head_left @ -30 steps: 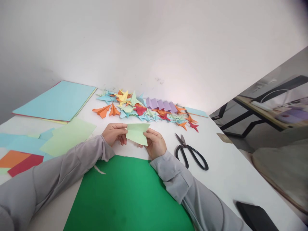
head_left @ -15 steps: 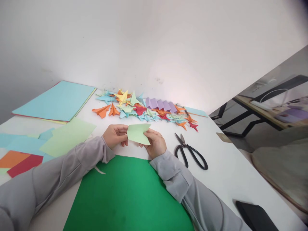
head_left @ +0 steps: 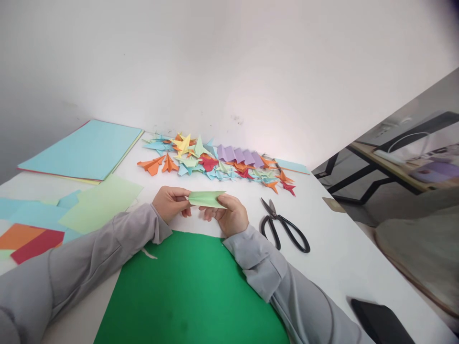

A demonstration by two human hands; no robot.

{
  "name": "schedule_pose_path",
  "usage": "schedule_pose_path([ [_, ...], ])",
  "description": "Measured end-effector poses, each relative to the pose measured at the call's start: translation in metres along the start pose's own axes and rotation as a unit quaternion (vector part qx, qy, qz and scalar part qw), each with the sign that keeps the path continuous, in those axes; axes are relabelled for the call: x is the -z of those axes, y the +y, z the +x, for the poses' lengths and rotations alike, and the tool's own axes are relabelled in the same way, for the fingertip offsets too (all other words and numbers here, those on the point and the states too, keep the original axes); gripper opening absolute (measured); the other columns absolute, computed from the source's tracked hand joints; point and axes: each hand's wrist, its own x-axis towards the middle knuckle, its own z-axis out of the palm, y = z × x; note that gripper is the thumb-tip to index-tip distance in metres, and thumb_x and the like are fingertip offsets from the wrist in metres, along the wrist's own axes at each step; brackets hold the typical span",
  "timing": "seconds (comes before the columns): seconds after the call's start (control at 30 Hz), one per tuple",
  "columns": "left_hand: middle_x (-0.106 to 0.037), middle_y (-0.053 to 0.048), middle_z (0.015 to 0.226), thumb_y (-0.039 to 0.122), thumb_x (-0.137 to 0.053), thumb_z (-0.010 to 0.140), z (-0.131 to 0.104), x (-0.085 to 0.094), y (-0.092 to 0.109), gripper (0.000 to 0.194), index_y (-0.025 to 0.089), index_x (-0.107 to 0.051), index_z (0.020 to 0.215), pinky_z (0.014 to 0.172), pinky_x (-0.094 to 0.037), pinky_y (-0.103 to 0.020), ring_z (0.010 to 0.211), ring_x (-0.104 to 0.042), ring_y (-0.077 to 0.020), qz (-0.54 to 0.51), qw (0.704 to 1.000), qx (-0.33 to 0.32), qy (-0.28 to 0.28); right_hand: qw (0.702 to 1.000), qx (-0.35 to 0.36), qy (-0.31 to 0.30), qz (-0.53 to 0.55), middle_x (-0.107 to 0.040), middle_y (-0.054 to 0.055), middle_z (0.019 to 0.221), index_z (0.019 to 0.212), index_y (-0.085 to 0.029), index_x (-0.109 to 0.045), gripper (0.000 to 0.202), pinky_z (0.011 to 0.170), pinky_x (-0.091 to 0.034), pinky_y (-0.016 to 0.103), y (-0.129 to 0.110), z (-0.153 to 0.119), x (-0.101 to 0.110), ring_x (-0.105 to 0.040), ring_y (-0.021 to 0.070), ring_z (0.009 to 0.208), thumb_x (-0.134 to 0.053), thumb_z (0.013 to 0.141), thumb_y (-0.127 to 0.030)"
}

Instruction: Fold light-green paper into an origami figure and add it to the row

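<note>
A light green piece of paper (head_left: 206,198) hangs between my two hands, seen as a narrow band with a lengthwise crease. My left hand (head_left: 172,204) pinches its left end between thumb and fingers. At the right end, my right hand (head_left: 231,214) grips the paper with the thumb on top and some fingers showing beneath. Both hands are just above the far edge of a large green sheet (head_left: 197,286) on the white table (head_left: 333,253).
Behind my hands lie several folded paper shapes (head_left: 208,163). Black-handled scissors (head_left: 278,224) lie slightly open to the right, a black flat object (head_left: 382,320) nearer. Colored sheets (head_left: 84,148) and loose paper pieces (head_left: 103,200) are on the left.
The light green paper has tilted and now looks much narrower than before. My right hand's fingers have shifted beneath it; my left hand has hardly moved.
</note>
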Motion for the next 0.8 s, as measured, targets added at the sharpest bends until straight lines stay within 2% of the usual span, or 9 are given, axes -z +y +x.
schedule_pose_path([
  [0.17, -0.058, -0.001, 0.043, 0.026, -0.069, 0.06, 0.0, 0.0005, -0.0007, 0.021, 0.012, -0.07, 0.075, 0.04, -0.045, -0.02, 0.038, -0.052, -0.0095, 0.006, 1.0, -0.013, -0.003, 1.0, 0.008, 0.007, -0.005, -0.067, 0.011, 0.061, 0.062, -0.011, -0.06, 0.019, 0.042, -0.044, 0.029, -0.0001, -0.0015, -0.0013, -0.057, 0.0174, 0.046, -0.048, 0.066, -0.025],
  [0.3, -0.058, -0.001, 0.043, 0.027, -0.069, 0.06, -0.0003, 0.0007, -0.0018, 0.022, 0.012, -0.071, 0.075, 0.039, -0.045, -0.02, 0.039, -0.052, -0.0097, 0.01, 1.0, -0.017, -0.001, 1.0, 0.009, -0.001, 0.007, -0.066, 0.01, 0.06, 0.071, -0.011, -0.061, 0.021, 0.041, -0.043, 0.028, 0.0006, -0.0002, 0.0004, -0.057, 0.018, 0.047, -0.046, 0.066, -0.025],
  [0.43, -0.058, 0.0, 0.042, 0.028, -0.071, 0.058, 0.0007, 0.0009, 0.0001, 0.023, 0.012, -0.071, 0.075, 0.039, -0.045, -0.02, 0.037, -0.051, -0.0092, 0.01, 1.0, -0.005, 0.013, 0.999, 0.018, -0.019, 0.019, -0.066, 0.008, 0.061, 0.072, -0.013, -0.06, 0.019, 0.041, -0.042, 0.027, 0.0025, 0.0022, 0.0036, -0.057, 0.0171, 0.048, -0.047, 0.059, -0.019],
  [0.53, -0.057, 0.0, 0.04, 0.029, -0.072, 0.058, 0.0018, 0.0017, 0.0022, 0.023, 0.013, -0.071, 0.074, 0.038, -0.044, -0.019, 0.035, -0.049, -0.0084, 0.006, 0.999, 0.014, 0.029, 0.999, 0.035, -0.025, -0.015, -0.067, 0.004, 0.07, 0.077, -0.015, -0.061, 0.024, 0.044, -0.044, 0.025, 0.0041, 0.0019, 0.0025, -0.058, 0.015, 0.053, -0.053, 0.054, -0.011],
  [0.63, -0.057, 0.0, 0.04, 0.03, -0.072, 0.059, 0.0015, 0.0021, 0.0035, 0.021, 0.013, -0.071, 0.071, 0.038, -0.044, -0.019, 0.035, -0.05, -0.0086, 0.009, 1.0, 0.023, 0.004, 0.995, 0.062, -0.007, -0.077, -0.066, 0.001, 0.072, 0.084, -0.018, -0.061, 0.031, 0.046, -0.047, 0.024, 0.0051, -0.0002, -0.0011, -0.058, 0.0136, 0.059, -0.065, 0.054, -0.011],
  [0.7, -0.057, 0.0, 0.04, 0.03, -0.072, 0.059, 0.0007, 0.0019, 0.0037, 0.019, 0.012, -0.07, 0.066, 0.039, -0.044, -0.019, 0.035, -0.051, -0.0089, 0.02, 0.999, 0.027, -0.019, 0.992, 0.069, 0.011, -0.108, -0.064, 0.0, 0.067, 0.081, -0.018, -0.062, 0.028, 0.046, -0.047, 0.025, 0.0056, -0.0013, -0.0028, -0.056, 0.0122, 0.054, -0.071, 0.054, -0.016],
  [0.8, -0.057, 0.0, 0.04, 0.03, -0.072, 0.058, -0.0003, 0.0014, 0.0031, 0.019, 0.012, -0.067, 0.06, 0.039, -0.043, -0.019, 0.036, -0.051, -0.009, 0.028, 0.999, 0.031, -0.035, 0.986, 0.072, 0.025, -0.148, -0.061, -0.001, 0.055, 0.065, -0.015, -0.062, 0.015, 0.044, -0.044, 0.025, 0.0067, -0.001, -0.0021, -0.052, 0.0099, 0.043, -0.072, 0.058, -0.024],
])
